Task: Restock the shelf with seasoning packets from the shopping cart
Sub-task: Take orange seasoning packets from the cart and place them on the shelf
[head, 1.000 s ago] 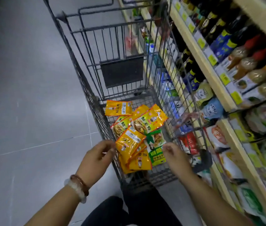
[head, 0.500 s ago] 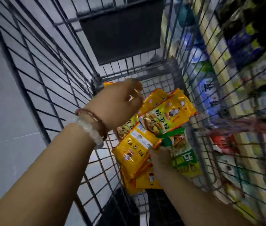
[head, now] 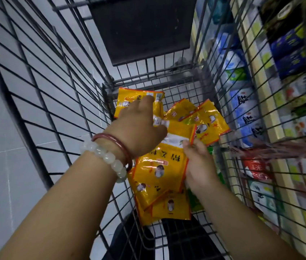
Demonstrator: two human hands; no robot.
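Both hands are down inside the shopping cart (head: 58, 87). The left hand (head: 139, 126) pinches a yellow packet (head: 140, 98) at the far end of the pile, fingers curled over its barcode edge. The right hand (head: 199, 166) grips the right edge of a nearer yellow seasoning packet (head: 159, 166). More yellow packets (head: 208, 126) lie fanned on the wire floor, a green packet (head: 195, 201) tucked under them. The cart's right wire wall stands between the hands and the shelf (head: 272, 121) of blurred goods; grey floor tiles (head: 4, 166) lie left
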